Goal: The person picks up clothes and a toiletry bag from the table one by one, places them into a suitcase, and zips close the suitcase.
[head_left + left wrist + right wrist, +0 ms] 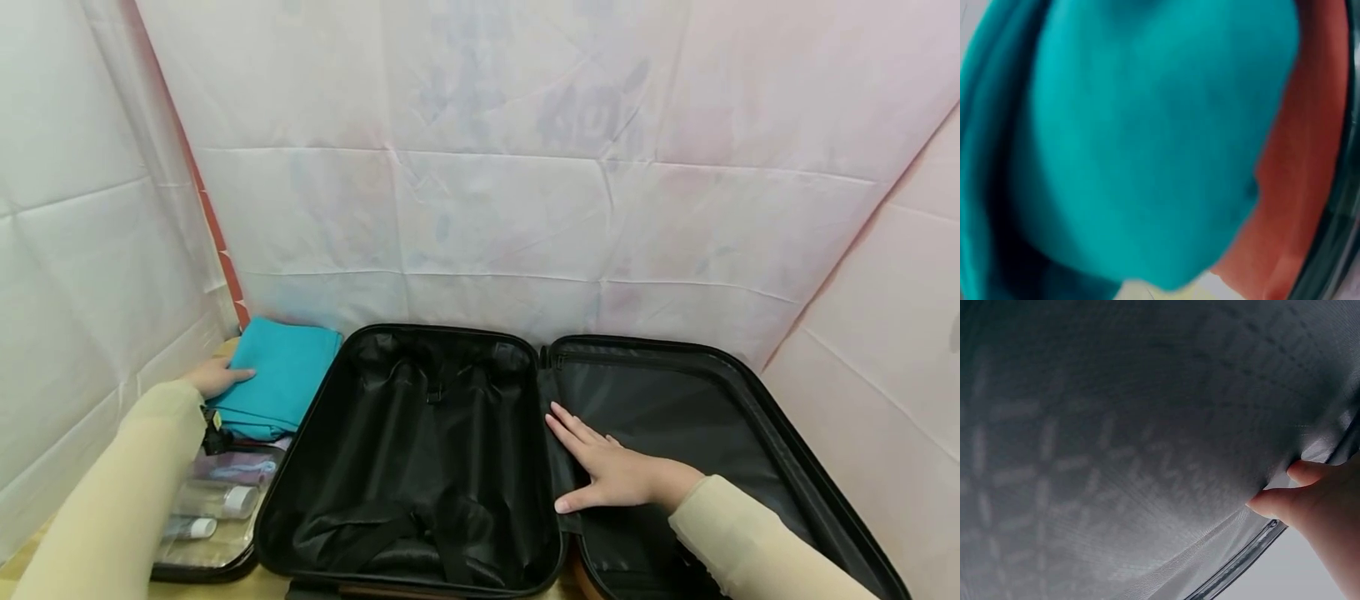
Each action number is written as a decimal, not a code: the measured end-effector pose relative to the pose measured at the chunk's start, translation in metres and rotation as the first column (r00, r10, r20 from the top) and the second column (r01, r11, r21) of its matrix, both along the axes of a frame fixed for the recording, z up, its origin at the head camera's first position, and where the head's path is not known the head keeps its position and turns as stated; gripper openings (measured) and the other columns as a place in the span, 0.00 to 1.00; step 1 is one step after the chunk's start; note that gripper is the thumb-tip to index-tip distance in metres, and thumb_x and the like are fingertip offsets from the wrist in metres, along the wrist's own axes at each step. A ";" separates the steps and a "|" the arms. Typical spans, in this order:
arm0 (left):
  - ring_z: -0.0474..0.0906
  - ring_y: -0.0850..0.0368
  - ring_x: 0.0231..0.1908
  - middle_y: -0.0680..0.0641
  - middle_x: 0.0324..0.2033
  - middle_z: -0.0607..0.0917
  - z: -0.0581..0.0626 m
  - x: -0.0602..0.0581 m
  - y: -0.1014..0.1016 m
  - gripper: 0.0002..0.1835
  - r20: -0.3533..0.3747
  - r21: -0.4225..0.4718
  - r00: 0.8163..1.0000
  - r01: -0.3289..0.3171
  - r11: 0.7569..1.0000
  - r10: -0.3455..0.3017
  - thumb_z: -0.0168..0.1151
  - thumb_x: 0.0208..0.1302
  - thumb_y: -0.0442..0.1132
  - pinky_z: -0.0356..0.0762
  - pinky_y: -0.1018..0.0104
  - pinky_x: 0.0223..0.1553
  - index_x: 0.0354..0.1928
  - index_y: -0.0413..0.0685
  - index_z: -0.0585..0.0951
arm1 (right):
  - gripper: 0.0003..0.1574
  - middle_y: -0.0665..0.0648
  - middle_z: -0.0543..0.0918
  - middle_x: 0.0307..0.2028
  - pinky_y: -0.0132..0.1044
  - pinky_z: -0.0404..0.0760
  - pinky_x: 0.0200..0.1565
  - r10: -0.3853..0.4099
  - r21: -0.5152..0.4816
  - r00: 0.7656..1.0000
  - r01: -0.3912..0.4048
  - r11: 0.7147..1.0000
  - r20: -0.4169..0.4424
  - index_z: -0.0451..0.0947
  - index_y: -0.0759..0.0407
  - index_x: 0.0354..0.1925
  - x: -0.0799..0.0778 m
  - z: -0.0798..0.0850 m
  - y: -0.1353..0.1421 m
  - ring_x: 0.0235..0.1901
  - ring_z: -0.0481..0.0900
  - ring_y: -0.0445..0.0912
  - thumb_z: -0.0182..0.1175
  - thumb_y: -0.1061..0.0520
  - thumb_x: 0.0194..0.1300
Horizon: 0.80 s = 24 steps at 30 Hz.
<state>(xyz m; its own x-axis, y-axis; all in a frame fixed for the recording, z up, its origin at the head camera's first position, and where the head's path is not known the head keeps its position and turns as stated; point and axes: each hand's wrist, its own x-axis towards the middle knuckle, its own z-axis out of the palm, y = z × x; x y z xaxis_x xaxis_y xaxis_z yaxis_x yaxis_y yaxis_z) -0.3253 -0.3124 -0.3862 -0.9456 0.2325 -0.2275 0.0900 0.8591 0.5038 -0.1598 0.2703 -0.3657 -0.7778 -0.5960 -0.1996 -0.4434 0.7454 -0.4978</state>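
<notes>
1 teal cloth (288, 375) right of gripping left hand (215, 377).

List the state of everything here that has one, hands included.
Suitcase: open, both halves spread.
Blue cloth: folded.
Clear bag: lying flat; whether fastened, can't tell.
Two bottles: capped, on their sides.
Left hand: gripping the cloth's edge.
Right hand: fingers extended, touching the suitcase.

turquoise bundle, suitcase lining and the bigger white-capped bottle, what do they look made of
Turquoise bundle: matte fabric, judging by its soft, layered folds; fibre unclear.
Suitcase lining: probably thin black synthetic cloth, slightly shiny, since it creases and catches light.
Bigger bottle: see-through body, likely clear plastic, though glass isn't ruled out; opaque white cap, probably plastic.
</notes>
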 end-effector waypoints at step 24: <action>0.49 0.19 0.57 0.15 0.60 0.44 0.004 0.004 -0.002 0.37 0.099 0.227 0.993 0.037 0.973 -0.061 0.41 0.74 0.44 0.53 0.31 0.55 0.66 0.24 0.37 | 0.64 0.58 0.28 0.72 0.75 0.45 0.53 -0.014 0.014 1.000 0.014 1.000 0.016 0.33 0.56 0.73 -0.005 0.002 0.001 0.69 0.34 0.59 0.59 0.32 0.57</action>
<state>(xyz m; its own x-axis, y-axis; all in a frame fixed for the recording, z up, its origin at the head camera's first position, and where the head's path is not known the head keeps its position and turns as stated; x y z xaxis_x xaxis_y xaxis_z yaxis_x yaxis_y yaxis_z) -0.3215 -0.3145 -0.3820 -0.9057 0.3342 -0.2608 0.0659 0.7187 0.6922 -0.1646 0.2712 -0.3641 -0.7828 -0.5819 -0.2207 -0.4245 0.7585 -0.4944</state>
